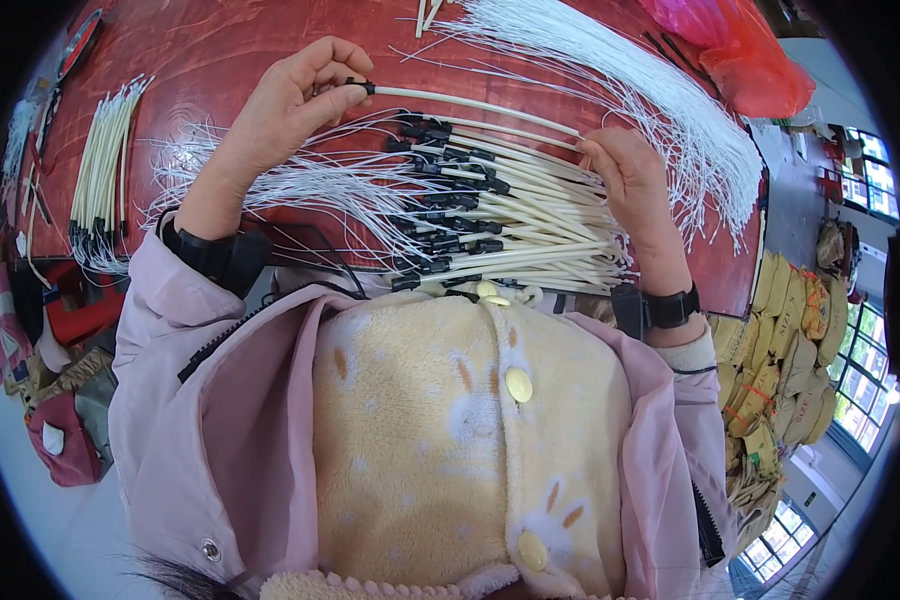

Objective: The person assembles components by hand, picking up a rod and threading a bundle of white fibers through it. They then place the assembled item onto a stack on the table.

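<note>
Between my two hands a thin cream tube [475, 103] is held roughly level, above a pile of similar tubes. My left hand [282, 108] pinches its black end piece [362, 87] between thumb and fingers. At the other end, my right hand [632, 178] has its fingertips closed on the tube's tip. Below lies the pile of cream tubes [540, 222], their black end pieces [450, 205] toward the left. Thin white wires [320, 195] fan out leftward from those black pieces.
The red table [370, 25] carries a long bundle of white wires [670, 115] at the far right, beside a red plastic bag [760, 65]. Another bundle of cream tubes [107, 165] lies at the left. Filled sacks [785, 350] are stacked right of the table.
</note>
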Demonstrator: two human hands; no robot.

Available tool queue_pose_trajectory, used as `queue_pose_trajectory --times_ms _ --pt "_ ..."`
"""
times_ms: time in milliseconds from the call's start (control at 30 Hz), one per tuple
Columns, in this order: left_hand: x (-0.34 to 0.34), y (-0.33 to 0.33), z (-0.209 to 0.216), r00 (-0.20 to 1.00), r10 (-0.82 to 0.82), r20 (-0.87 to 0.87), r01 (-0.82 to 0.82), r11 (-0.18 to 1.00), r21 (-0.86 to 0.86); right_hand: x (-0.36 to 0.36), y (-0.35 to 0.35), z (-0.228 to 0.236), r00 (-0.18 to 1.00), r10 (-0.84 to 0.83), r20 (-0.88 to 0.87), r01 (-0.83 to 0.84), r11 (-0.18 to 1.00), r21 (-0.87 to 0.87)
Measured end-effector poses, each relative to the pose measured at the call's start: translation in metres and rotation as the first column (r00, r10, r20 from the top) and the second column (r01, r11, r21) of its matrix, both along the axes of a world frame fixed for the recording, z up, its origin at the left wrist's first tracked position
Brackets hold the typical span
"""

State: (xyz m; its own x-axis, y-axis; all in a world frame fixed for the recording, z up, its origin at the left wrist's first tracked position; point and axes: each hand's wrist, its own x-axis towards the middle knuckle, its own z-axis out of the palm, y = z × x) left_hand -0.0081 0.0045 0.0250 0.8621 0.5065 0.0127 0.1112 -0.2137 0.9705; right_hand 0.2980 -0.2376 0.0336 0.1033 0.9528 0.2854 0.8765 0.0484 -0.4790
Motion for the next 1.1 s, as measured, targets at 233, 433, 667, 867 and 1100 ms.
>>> queue_pose_trajectory --times_ms 233,433,667,867,1100 --pt "0.0 0.0 0.001 0.999 -0.037 -0.036 0.037 0.999 0.006 -0.003 0.005 0.002 0.999 0.031 0.027 -0.03 0.999 -0.028" --pt "0.01 -0.005 -0.005 0.995 -0.05 0.088 0.042 0.996 0.084 -0.006 0.003 0.004 0.998 -0.028 -0.063 0.027 0.999 -0.019" --pt "0.01 -0.006 -0.004 0.996 -0.087 0.014 0.088 0.996 -0.017 -0.006 0.007 0.001 1.0 0.023 -0.017 -0.024 0.997 -0.075" --pt "0.01 -0.013 -0.001 1.0 -0.018 -0.024 0.012 0.977 -0.215 -0.011 0.011 0.01 0.998 0.045 0.051 -0.041 0.997 -0.067" --pt "0.015 -0.021 0.018 0.967 -0.032 -0.254 0.11 0.947 0.302 -0.011 0.009 0.01 0.998 0.033 0.051 -0.031 0.999 -0.041"
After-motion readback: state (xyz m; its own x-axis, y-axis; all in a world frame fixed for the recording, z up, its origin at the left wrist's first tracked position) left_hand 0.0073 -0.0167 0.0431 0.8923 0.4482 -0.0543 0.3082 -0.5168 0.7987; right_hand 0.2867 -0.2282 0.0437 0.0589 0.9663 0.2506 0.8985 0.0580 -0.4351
